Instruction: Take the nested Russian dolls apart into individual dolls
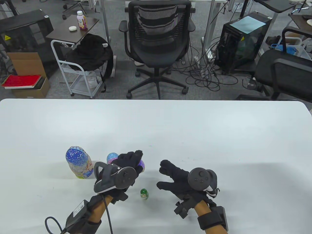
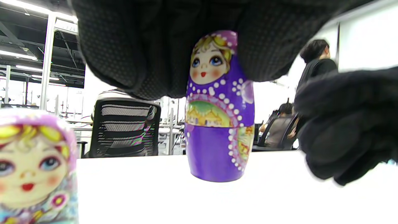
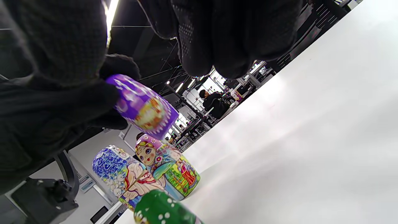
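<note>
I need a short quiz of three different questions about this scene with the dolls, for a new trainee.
1. True or false: the left hand grips the purple doll by its head.
2. How many dolls are in the table view? A) two B) three C) four
3. Fill in: the small green doll stands on the table between the two ____.

Key: 1 true. 2 C: the big blue doll, the light blue doll, the purple and the green. 3 hands; the right hand holds nothing.

A black office chair [image 1: 157, 46] stands behind the white table [image 1: 195, 131].
</note>
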Motion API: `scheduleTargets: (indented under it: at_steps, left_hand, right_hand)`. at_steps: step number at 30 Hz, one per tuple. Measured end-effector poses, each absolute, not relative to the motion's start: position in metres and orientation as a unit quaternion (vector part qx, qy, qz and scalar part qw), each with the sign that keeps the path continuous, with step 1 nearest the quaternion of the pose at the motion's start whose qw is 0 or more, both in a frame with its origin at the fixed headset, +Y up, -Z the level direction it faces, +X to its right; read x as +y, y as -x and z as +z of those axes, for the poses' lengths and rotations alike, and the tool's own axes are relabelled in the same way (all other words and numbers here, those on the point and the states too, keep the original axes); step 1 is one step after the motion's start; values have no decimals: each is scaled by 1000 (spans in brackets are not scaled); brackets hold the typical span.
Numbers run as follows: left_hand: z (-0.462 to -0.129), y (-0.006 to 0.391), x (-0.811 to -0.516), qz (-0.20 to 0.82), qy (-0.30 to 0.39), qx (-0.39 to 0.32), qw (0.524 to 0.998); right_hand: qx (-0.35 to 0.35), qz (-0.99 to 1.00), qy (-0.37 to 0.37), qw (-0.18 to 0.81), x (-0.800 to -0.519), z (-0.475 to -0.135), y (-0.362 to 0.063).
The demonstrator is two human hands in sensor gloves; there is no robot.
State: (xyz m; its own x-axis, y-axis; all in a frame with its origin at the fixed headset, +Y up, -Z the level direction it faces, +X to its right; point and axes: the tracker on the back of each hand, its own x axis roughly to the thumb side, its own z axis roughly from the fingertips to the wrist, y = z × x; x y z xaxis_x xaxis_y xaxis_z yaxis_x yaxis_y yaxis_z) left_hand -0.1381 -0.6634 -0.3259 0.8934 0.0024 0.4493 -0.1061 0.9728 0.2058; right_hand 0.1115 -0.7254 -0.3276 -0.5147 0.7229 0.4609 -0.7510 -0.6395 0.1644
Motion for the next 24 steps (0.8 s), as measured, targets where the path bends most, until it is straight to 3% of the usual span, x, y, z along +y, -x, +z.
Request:
scheduleTargets:
  at_steps: [10, 24]
  left_hand:
    - [-352, 122, -695, -12, -69, -222, 973]
    - [-361, 117, -718, -24, -37, -209, 977]
  right_hand:
    - [-26, 871, -247, 423, -725, -330, -114]
    - [-23, 873, -255, 414, -726, -329, -111]
